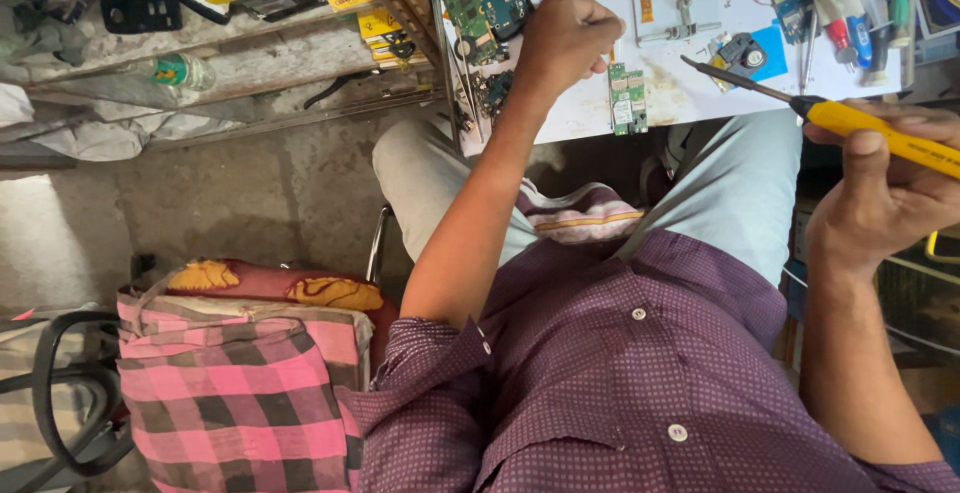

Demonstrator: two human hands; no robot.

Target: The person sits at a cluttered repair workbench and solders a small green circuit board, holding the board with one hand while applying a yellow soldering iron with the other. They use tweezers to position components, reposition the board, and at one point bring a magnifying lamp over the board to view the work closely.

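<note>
- Head view: the right hand [880, 188] grips a yellow-handled soldering iron [880, 131]; its long axis runs up-left, tip over the white bench [690, 93].
- The left hand [565, 41] is clenched in a fist at the bench edge; I cannot tell whether it holds anything.
- A small green circuit board [628, 99] lies between the 2 hands, nearer the left one, left of the iron's tip.
- No container's contents can be made out.
</note>
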